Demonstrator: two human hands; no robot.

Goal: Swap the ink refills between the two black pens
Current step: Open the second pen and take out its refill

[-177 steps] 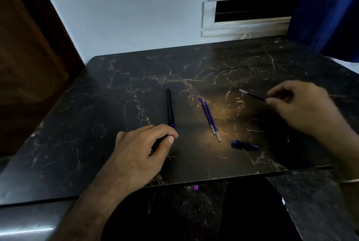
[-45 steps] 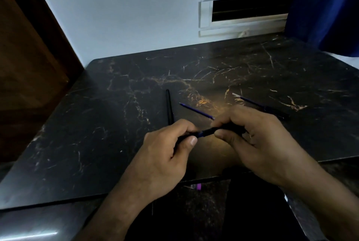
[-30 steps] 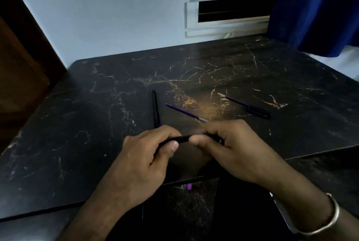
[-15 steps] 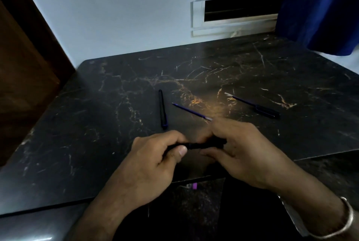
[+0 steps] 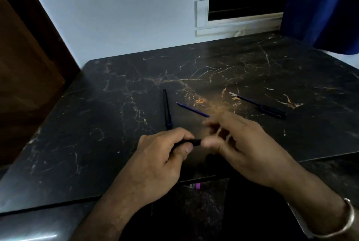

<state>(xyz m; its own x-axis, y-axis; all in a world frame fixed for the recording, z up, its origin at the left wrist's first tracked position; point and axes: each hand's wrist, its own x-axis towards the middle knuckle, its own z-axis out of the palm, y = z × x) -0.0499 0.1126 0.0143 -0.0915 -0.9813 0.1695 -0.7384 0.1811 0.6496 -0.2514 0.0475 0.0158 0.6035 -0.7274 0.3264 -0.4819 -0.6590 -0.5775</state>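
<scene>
My left hand (image 5: 165, 155) is shut on a black pen (image 5: 191, 142), and only the pen's right end shows past my fingers. My right hand (image 5: 242, 143) is just right of that end, blurred, with fingers spread and nothing seen between them. A second black pen barrel (image 5: 167, 108) lies on the table beyond my left hand. A loose blue refill (image 5: 192, 109) lies slanted beside it. Further right lies another black pen part (image 5: 272, 111) with a refill (image 5: 244, 99) sticking out of it.
Everything rests on a black marble table (image 5: 97, 124) whose front edge is close under my wrists. A wooden door (image 5: 23, 66) stands at the left, and a window (image 5: 242, 3) and a blue curtain (image 5: 326, 7) are behind. A small purple thing (image 5: 197, 186) lies below the table edge.
My right hand has let go of the pen's right end and spread its fingers. My left hand keeps its hold on the pen. The parts on the table have not moved.
</scene>
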